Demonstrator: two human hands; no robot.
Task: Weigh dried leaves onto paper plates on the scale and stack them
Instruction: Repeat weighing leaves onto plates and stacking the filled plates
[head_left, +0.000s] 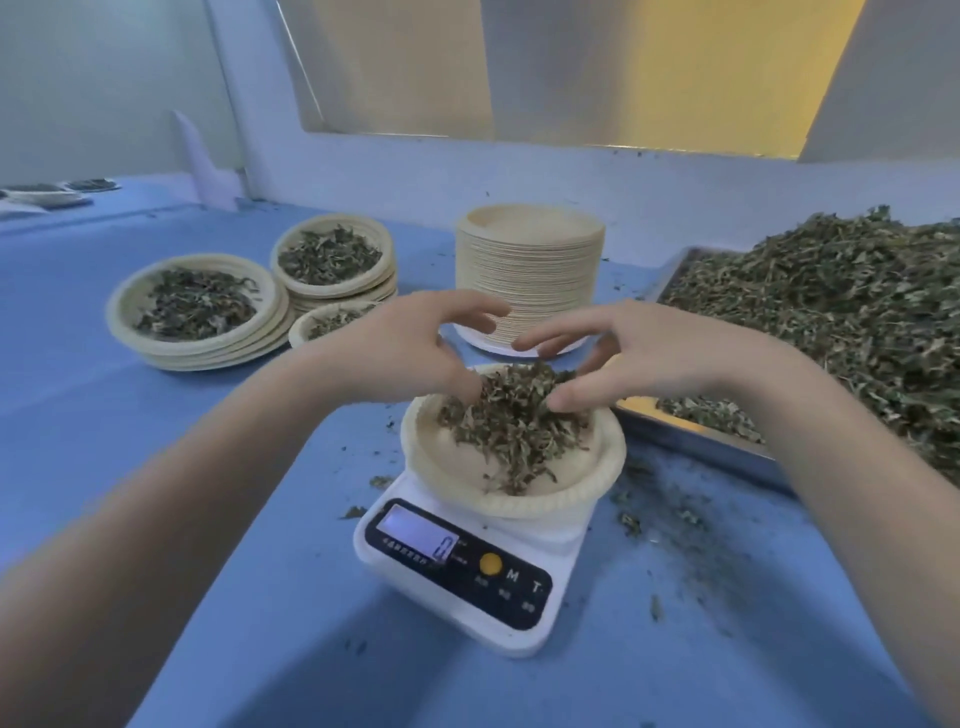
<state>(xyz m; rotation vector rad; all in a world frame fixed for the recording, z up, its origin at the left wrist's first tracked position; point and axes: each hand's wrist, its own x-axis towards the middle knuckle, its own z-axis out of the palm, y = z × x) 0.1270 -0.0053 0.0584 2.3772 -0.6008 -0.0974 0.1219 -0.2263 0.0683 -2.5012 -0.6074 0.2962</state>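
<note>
Leaves (511, 421) on paper plate (519, 499), on scale (467, 577).
Left hand (410, 353) and right hand (623, 358) touch the heap, fingers loosely curled; whether they grasp leaves, cannot tell.

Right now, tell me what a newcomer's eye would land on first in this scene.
First, the two hands, left hand and right hand, meeting over a heap of dried leaves on the paper plate atop the white scale in the centre. Next, the big leaf pile in the metal tray at right. Behind stands a tall stack of empty plates, with filled plate stacks at left.
</note>
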